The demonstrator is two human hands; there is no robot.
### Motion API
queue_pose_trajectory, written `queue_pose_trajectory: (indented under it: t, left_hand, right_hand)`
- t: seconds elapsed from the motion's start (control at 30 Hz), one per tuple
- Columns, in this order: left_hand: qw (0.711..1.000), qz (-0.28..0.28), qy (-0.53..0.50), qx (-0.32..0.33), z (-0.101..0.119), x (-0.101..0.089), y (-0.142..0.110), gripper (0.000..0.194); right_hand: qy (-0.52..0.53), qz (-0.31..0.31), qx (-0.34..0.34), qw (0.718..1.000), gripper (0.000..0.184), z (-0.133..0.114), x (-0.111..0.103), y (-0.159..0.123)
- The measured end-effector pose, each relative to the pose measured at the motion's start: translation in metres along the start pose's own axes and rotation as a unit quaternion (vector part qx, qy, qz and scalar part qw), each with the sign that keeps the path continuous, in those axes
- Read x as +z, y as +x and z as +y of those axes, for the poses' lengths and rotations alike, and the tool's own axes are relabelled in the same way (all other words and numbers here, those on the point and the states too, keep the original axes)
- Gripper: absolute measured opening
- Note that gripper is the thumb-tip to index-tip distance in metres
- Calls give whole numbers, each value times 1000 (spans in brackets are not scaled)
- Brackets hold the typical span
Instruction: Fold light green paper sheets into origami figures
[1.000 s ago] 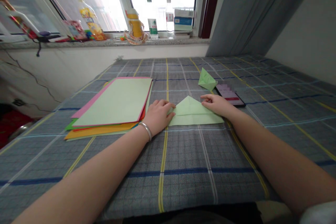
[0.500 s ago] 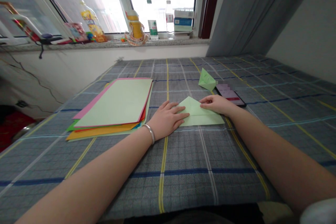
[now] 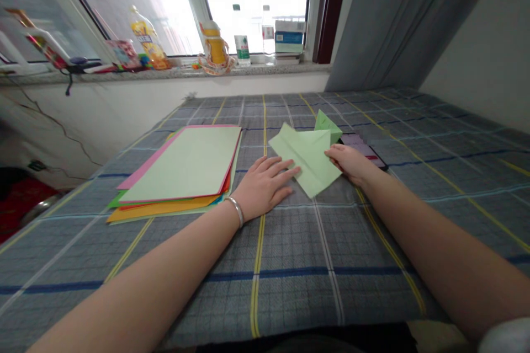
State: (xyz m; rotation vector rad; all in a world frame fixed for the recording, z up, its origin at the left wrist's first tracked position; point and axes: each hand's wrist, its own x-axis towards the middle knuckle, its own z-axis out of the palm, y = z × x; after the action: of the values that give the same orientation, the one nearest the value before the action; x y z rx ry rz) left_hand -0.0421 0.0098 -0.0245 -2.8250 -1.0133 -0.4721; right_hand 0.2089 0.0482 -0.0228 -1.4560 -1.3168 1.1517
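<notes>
Compared with the frame before, the pale green folded sheet of paper [image 3: 308,160] has swung round. It now sits at a slant, with one corner pointing away toward the window and another aimed back toward the person. The right hand [image 3: 351,164] is half closed, its fingers [image 3: 333,155] curled against the sheet's right edge and seeming to grip it there, though the thumb's place cannot be made out. The left hand [image 3: 265,185] lies open and flat on the grey checked bedcover [image 3: 265,287], just left of the sheet, its fingertips at or barely touching the sheet's edge and holding nothing. A silver bangle [image 3: 236,210] circles the left wrist. Left of the sheet, past that hand, lies a stack of coloured paper [image 3: 178,168], with pale green on top over pink and orange. A smaller folded green paper piece [image 3: 327,128] sits just behind the sheet, touching it, and a smartphone [image 3: 366,153] lies beyond the sheet's right side, near the right hand's fingers.
</notes>
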Motion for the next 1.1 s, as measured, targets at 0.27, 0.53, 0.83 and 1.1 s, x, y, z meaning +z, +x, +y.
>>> queue_pose_trajectory:
  t: [0.27, 0.53, 0.83, 1.1]
  left_hand:
    - [999, 29, -22, -27, 2, 4, 0, 82]
    - [996, 64, 29, -59, 1, 0, -2, 49]
    - [991, 88, -57, -79, -9, -4, -4, 41]
    - [933, 199, -230, -190, -10, -4, -4, 33]
  right_hand:
    - [101, -79, 21, 992, 8, -12, 25, -24]
    - [-11, -188, -61, 980, 13, -9, 42, -34]
    - [-159, 60, -180, 969, 90, 21, 19, -5]
    - [-88, 88, -250, 960, 30, 14, -5, 5]
